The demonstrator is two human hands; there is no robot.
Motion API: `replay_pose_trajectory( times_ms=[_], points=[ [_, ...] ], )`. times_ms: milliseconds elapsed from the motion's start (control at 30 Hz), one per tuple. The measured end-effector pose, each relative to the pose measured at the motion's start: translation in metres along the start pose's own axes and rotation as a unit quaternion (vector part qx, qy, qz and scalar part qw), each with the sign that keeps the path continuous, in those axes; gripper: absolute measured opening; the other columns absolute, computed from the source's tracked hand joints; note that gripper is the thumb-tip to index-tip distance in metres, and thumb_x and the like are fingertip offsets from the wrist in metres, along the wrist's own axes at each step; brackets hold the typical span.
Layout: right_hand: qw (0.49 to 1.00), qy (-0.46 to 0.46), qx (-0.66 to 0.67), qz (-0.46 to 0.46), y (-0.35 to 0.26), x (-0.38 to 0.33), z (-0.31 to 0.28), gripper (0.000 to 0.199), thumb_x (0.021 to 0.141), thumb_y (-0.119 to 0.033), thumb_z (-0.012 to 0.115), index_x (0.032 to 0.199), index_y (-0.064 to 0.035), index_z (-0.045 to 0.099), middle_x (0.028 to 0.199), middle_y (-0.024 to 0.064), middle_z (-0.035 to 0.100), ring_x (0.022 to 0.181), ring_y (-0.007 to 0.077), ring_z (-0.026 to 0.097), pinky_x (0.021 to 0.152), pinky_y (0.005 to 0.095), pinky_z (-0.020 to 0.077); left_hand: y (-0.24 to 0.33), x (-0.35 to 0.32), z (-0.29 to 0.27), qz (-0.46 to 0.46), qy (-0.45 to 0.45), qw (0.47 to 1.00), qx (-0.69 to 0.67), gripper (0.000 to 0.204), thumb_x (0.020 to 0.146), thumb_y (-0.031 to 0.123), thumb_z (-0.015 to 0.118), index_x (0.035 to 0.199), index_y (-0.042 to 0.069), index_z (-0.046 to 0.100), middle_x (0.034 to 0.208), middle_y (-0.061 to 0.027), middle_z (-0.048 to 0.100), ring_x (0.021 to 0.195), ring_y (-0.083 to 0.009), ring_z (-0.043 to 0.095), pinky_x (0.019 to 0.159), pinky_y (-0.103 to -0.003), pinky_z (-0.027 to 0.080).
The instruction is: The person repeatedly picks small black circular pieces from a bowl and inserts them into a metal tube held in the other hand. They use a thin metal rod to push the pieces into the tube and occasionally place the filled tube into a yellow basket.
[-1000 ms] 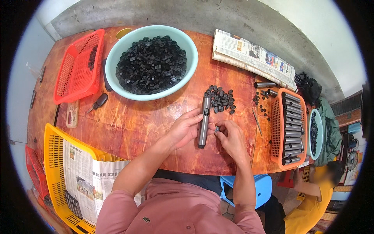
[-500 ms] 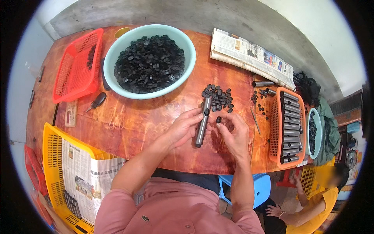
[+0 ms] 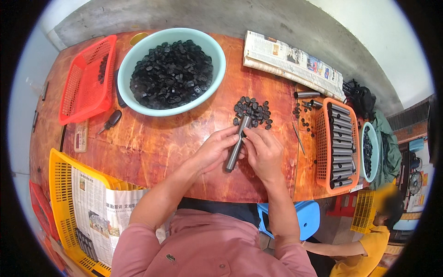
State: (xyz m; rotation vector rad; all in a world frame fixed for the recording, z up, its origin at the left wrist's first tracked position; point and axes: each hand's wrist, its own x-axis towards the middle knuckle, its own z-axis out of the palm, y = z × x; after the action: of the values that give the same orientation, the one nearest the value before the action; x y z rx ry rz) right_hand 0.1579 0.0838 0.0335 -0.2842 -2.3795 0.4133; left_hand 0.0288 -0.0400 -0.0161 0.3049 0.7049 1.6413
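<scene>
The person wears a dusty-pink, short-sleeved fabric shirt (image 3: 207, 235) with a small dark-green chest emblem (image 3: 170, 257), above dark navy cloth (image 3: 221, 208).

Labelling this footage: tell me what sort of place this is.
Probably a hand-assembly workshop: a basin of black parts, an orange basket of grey tubes, and another tube in the person's hands.

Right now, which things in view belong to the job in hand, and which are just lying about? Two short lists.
Likely belong:
gray metal tube, held in the left hand, right hand at it
loose pile of small black pieces beyond the tube
large teal basin of black pieces
orange basket of similar tubes

Likely lying about:
folded newspaper stack
dark-handled tool
blue stool
</scene>
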Motion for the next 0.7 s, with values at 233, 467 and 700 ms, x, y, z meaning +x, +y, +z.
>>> replay_pose_trajectory(
  times_ms=[233,467,700],
  points=[
    [0.999,0.023,0.021,0.008,-0.014,-0.008,0.008,0.027,0.084,-0.003,0.080,0.111,-0.0041,0.076,0.100,0.0131,0.068,0.082,0.0280,0.070,0.072,0.0372,0.0567,0.002,-0.004,-0.003,-0.012,0.025,0.996,0.087,0.042,0.111,0.033,0.051,0.141,0.003,0.057,0.098,-0.0055,0.069,0.075,-0.0162,0.068,0.068,-0.030,0.058],
    [0.902,0.033,0.327,0.280,-0.018,-0.006,0.002,0.031,0.093,-0.003,0.070,0.123,0.0036,0.066,0.100,0.0121,0.068,0.080,0.0189,0.069,0.071,0.0319,0.0548,0.010,-0.009,0.006,-0.041,0.016,0.997,0.063,0.042,0.108,0.039,0.053,0.113,0.000,0.064,0.082,-0.0093,0.067,0.062,-0.0164,0.063,0.053,-0.027,0.049],
    [0.782,0.005,0.514,0.353,-0.001,-0.014,0.013,0.027,0.098,-0.007,0.069,0.121,0.0066,0.066,0.091,0.0064,0.070,0.076,0.0075,0.065,0.071,0.0252,0.0525,0.010,-0.011,0.012,-0.042,-0.004,0.985,0.169,0.044,0.106,0.047,0.054,0.096,0.004,0.060,0.073,-0.0093,0.064,0.057,-0.0172,0.058,0.053,-0.030,0.048]
  ],
)
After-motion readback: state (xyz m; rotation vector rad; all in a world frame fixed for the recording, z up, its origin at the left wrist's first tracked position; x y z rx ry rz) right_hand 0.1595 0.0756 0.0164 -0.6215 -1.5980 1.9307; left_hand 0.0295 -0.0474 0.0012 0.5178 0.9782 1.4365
